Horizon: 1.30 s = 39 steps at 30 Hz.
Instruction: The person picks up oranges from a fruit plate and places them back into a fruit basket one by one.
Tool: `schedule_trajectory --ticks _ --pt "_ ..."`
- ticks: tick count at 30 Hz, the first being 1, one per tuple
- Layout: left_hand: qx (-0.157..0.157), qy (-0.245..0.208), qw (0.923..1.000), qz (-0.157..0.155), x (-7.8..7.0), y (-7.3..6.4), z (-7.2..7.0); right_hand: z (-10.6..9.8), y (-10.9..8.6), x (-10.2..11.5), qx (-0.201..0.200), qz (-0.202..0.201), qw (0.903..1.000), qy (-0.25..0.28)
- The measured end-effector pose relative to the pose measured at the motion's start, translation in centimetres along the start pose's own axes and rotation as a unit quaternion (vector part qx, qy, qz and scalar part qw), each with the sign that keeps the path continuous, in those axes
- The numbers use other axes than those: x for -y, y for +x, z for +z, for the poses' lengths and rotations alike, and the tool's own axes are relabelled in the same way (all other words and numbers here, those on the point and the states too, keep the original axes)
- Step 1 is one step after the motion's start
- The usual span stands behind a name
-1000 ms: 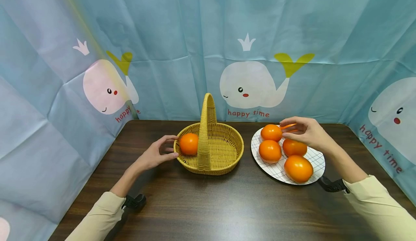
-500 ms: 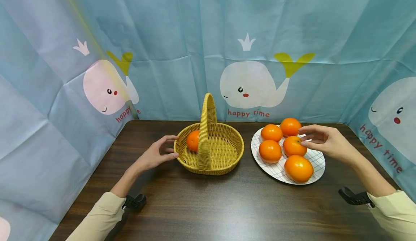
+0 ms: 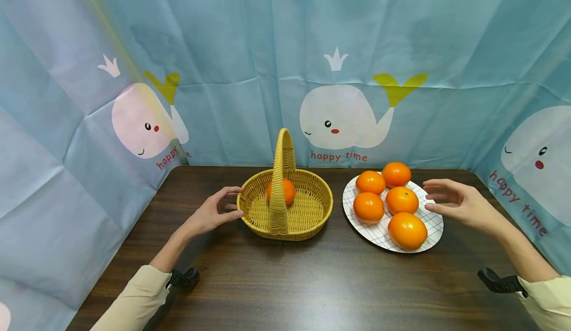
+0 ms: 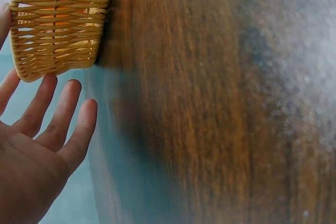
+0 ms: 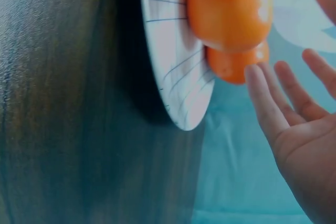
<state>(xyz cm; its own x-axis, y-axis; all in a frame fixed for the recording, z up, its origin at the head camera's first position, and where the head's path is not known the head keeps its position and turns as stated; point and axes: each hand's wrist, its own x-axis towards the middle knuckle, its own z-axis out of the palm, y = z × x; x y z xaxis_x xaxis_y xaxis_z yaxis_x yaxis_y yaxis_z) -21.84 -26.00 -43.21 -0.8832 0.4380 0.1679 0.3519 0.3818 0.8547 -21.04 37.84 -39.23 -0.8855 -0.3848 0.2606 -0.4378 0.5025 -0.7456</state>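
At the left end of the yellow wicker basket [image 3: 308, 229], my left hand [image 3: 212, 211] has its thumb and fingertips against the rim. In the left wrist view its fingers [image 4: 61, 111] look loosely extended beside the woven wall, not curled round it. One orange [image 3: 287, 191] lies inside the basket, partly hidden by the handle. To the right, a white plate [image 3: 431, 222] with a dark grid pattern bears several oranges [image 3: 407, 231]. My right hand [image 3: 464, 202] hovers over the plate's right edge, fingers apart and holding nothing. The right wrist view shows it beside the fruit, no grip on any.
Everything stands on a dark brown wooden table [image 3: 312, 281]. A light blue curtain [image 3: 232, 113] with printed whales hangs right behind the table's back edge and along both sides. The basket's tall handle [image 3: 278, 172] arches above its middle.
The orange in the basket has rolled rightward, from the left end to behind the handle. My right hand has drawn back to the right from the oranges on the plate. My left hand stays put.
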Motion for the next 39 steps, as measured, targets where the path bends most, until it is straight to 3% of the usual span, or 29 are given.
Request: schedule_trajectory --ticks 8,13,26,33,39 --pt "0.004 -0.003 1.0000 0.000 0.1 0.0 0.1 0.6 -0.8 -0.5 0.040 -0.010 0.9987 0.030" --pt "-0.001 0.004 1.0000 0.003 0.1 0.0 0.1 1.4 -1.7 -0.1 0.040 -0.024 0.9982 0.037" --pt "0.001 0.006 1.0000 0.006 0.2 -0.1 0.0 3.4 -3.8 1.2 0.036 -0.010 0.9985 0.041" --pt "0.000 0.003 0.9999 0.010 0.4 -0.1 0.0 4.2 -4.2 1.3 0.035 0.002 0.9980 0.052" --pt "-0.002 0.007 0.9999 0.009 0.3 0.0 0.0 5.1 -4.1 0.9 0.037 0.021 0.9986 0.030"
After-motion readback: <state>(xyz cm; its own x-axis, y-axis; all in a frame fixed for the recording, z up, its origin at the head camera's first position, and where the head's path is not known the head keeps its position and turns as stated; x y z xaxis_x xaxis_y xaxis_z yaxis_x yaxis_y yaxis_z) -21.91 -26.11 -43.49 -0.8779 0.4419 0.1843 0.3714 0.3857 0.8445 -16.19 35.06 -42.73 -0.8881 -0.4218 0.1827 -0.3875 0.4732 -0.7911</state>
